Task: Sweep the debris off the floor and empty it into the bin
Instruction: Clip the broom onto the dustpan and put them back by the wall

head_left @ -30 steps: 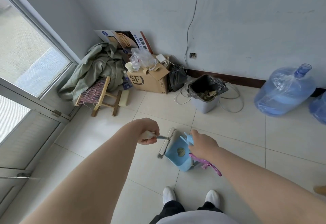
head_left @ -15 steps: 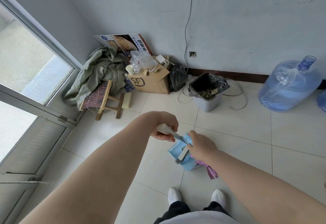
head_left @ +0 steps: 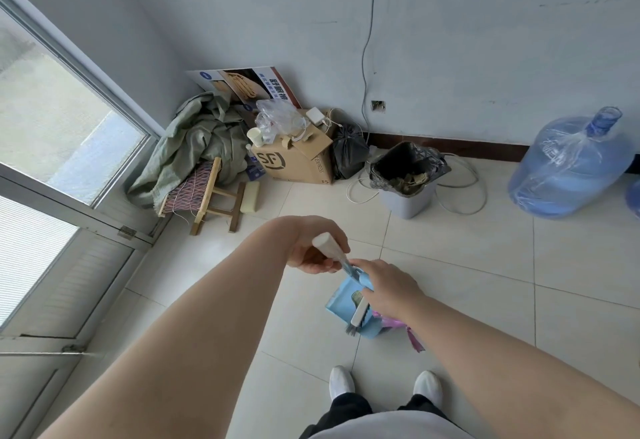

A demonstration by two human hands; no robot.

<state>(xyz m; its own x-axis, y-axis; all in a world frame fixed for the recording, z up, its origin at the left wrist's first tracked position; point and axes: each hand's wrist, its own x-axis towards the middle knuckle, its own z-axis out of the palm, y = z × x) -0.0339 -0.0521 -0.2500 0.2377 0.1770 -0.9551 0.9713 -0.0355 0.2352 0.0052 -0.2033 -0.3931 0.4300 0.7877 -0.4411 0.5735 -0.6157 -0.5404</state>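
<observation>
My left hand [head_left: 313,250] grips the white handle of a small hand brush [head_left: 360,314], whose bristle head rests inside a light blue dustpan [head_left: 341,309]. My right hand [head_left: 388,288] holds the dustpan by its handle, lifted above the floor tiles. A small piece of debris [head_left: 356,298] lies in the pan beside the brush head. A pink strip [head_left: 414,338] hangs below my right wrist. The grey bin [head_left: 407,199], lined with a black bag and part filled with rubbish, stands ahead by the wall.
A cardboard box [head_left: 294,161] with clutter, a black bag [head_left: 348,151], a small wooden stool [head_left: 204,193] and green cloth fill the left corner. White cable loops lie around the bin. A blue water jug [head_left: 568,165] lies at right. A glass door is at left.
The brush has swung from beside the dustpan to inside it, its head now lying in the pan. Both hands have risen and drawn together, with the view nearer the bin.
</observation>
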